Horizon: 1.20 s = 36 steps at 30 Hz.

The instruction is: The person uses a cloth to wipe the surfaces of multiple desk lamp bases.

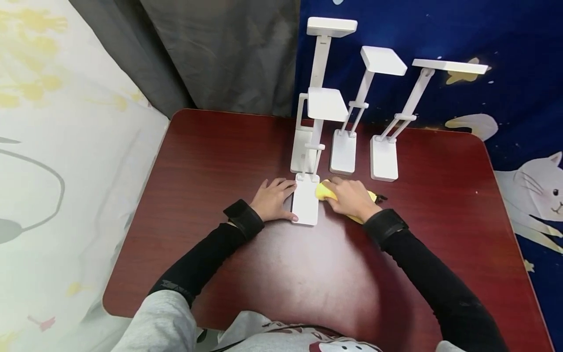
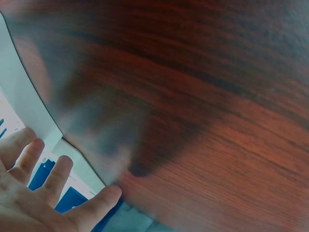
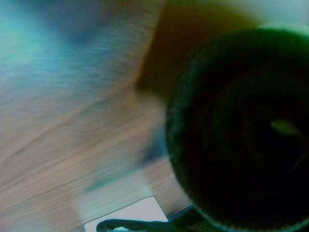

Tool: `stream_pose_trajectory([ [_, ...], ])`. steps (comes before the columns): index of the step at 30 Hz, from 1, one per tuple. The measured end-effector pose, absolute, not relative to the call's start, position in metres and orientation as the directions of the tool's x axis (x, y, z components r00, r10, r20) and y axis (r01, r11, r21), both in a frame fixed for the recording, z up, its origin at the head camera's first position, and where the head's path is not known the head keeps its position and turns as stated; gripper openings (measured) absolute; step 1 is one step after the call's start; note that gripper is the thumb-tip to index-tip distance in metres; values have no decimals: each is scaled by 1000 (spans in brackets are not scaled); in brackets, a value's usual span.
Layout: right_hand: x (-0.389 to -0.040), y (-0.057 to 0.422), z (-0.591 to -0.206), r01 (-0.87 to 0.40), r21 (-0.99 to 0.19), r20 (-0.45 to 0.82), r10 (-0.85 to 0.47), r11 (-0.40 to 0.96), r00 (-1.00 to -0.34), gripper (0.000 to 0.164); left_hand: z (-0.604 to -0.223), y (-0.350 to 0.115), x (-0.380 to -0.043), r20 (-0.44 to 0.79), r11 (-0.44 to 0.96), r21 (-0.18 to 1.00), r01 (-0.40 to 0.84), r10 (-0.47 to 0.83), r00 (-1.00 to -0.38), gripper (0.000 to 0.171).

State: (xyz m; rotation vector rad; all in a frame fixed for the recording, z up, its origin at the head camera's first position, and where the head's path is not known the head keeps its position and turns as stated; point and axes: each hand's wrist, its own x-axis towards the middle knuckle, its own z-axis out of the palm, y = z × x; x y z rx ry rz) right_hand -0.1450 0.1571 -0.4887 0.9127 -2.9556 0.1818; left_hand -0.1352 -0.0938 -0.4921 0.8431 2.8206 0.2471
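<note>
Four white folding desk lamps stand on the table. The nearest has its flat head point(image 1: 327, 103) raised on a jointed arm over a rectangular base point(image 1: 305, 200). Along the left edge of that base, my left hand point(image 1: 273, 199) lies with fingers spread, fingertips and thumb tip touching it. The left wrist view also has the left hand point(image 2: 48, 198) with its fingers apart. On the base's right side, my right hand point(image 1: 349, 198) grips a bunched yellow cloth point(image 1: 325, 191) with a dark tuft at its far end. A large dark round shape blocks much of the right wrist view.
Behind the nearest lamp stand a back-left lamp point(image 1: 320, 61), a middle lamp point(image 1: 343, 151) and a right lamp point(image 1: 384, 159), close together. The dark red table point(image 1: 211, 161) meets a grey curtain point(image 1: 233, 58) and a blue patterned curtain point(image 1: 519, 117) at the back.
</note>
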Motion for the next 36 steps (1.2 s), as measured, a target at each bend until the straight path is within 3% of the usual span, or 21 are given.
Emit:
stream_pose_trajectory([
  [10, -73, 159, -490, -780, -76, 68, -777, 621, -626, 46, -491, -96, -136, -136, 824, 213, 525, 557, -819, 95],
  [17, -50, 109, -486, -857, -6, 135, -849, 516, -512, 47, -491, -98, -137, -114, 818, 234, 526, 560, -821, 94],
  [20, -51, 85, -486, -846, 25, 133, -840, 533, -526, 46, -494, -97, -136, -90, 812, 219, 542, 569, -817, 94],
  [24, -54, 72, -489, -800, 39, 122, -797, 599, -591, 40, -498, -94, -136, -85, 801, 213, 560, 586, -806, 93],
  [36, -49, 114, -490, -706, -14, 112, -701, 708, -705, 41, -494, -96, -137, -127, 813, 241, 530, 568, -813, 96],
])
